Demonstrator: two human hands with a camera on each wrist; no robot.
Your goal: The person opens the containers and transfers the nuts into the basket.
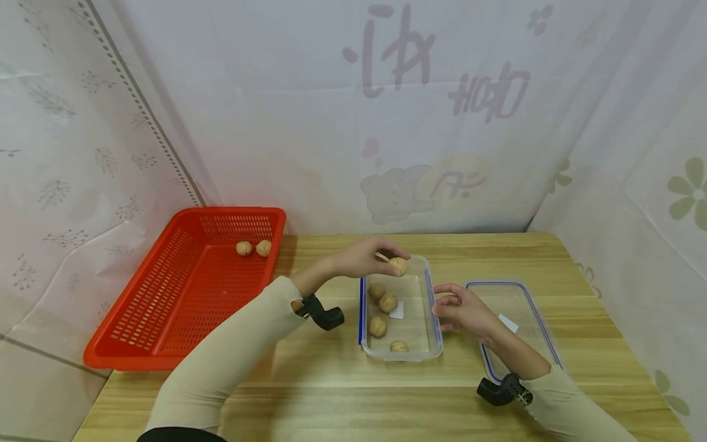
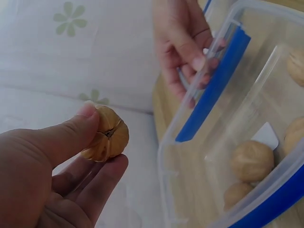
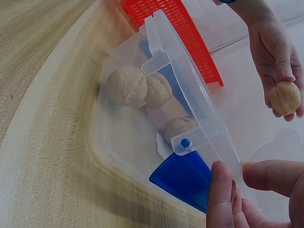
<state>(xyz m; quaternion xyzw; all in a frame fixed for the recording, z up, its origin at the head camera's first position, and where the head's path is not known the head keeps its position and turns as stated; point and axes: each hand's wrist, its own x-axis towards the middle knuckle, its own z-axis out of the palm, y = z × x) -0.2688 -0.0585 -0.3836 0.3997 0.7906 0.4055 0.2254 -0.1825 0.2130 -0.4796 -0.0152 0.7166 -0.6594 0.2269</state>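
My left hand [image 1: 361, 258] pinches a walnut [image 2: 108, 134] between thumb and fingers, over the far end of a clear plastic food container [image 1: 418, 353]. Several more walnuts, among them one walnut [image 1: 378, 326] near the left wall, lie inside the container beside a small white label [image 1: 396, 310]. At the container's right side, my right hand [image 1: 463, 312] holds the edge, its thumb at the rim and its fingers by a blue latch flap [image 3: 183, 178]. In the left wrist view, the right fingers [image 2: 178, 90] show partly through the clear wall.
A red plastic basket [image 1: 138, 282] stands at the left with two walnuts [image 1: 243, 248] in its far right corner. The container's blue-edged clear lid [image 1: 519, 301] lies on the wooden table [image 1: 331, 393] at the right, partly under the right forearm. Printed curtains [image 1: 276, 123] surround the table.
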